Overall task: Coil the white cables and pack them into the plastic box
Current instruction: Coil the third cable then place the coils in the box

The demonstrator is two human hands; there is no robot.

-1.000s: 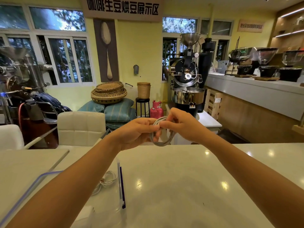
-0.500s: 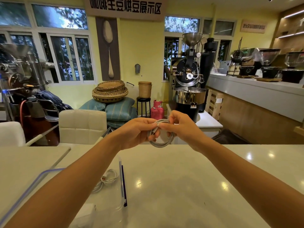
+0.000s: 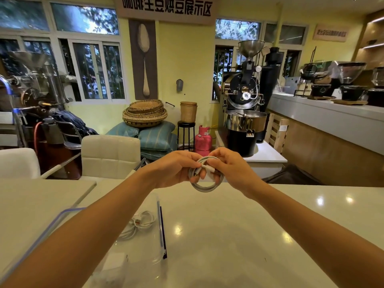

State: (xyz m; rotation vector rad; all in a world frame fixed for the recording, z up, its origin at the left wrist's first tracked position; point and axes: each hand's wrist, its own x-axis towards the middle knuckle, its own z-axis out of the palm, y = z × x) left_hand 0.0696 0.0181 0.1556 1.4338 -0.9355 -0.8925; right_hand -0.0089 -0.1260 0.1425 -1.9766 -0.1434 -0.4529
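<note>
Coffee shop kind of room, yellow walls, and a big black roaster (image 3: 243, 96) right of center in the frame, with a pink gas cylinder (image 3: 202, 140) on the floor beside it and a pile of woven baskets (image 3: 144, 113) sitting on blue cushions further left. Glossy white table (image 3: 228, 235) fills the whole bottom half, ceiling lights reflecting in it.

Both arms reach out to the middle of the frame. Left hand (image 3: 174, 170) and right hand (image 3: 234, 170) are both closed around the coiled white cable (image 3: 204, 187), held up in the air over the far edge of the table. Fingers of each hand pinch the top part of the loops, and the bottom of the coil hangs free below them. One plug end sticks out between the two hands, right by the right thumb.

Lower left of the frame has the clear plastic box (image 3: 161, 231) with a blue rim, partly hidden behind the left forearm. Another white cable (image 3: 139, 223) is already lying inside it, loosely bundled, and there's some white blocky thing near the bottom edge that I can't make out
</note>
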